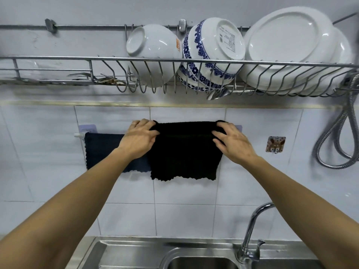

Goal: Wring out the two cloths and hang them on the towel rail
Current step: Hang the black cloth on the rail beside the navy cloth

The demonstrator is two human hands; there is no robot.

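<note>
A black cloth [184, 154] hangs over the towel rail [78, 135] on the tiled wall, its scalloped lower edge hanging free. My left hand [138, 137] grips its upper left corner, fingers curled over the top fold. My right hand [232, 139] grips the upper right corner the same way. A dark blue cloth [103, 150] hangs on the rail to the left, partly behind my left hand and the black cloth. Most of the rail is hidden under the cloths.
Above hangs a wire dish rack [174, 64] with white bowls, a blue-patterned bowl [209, 55] and plates. A steel sink [194, 257] and tap [252, 230] lie below. A hose [338, 136] loops at right, beside a small wall hook [275, 144].
</note>
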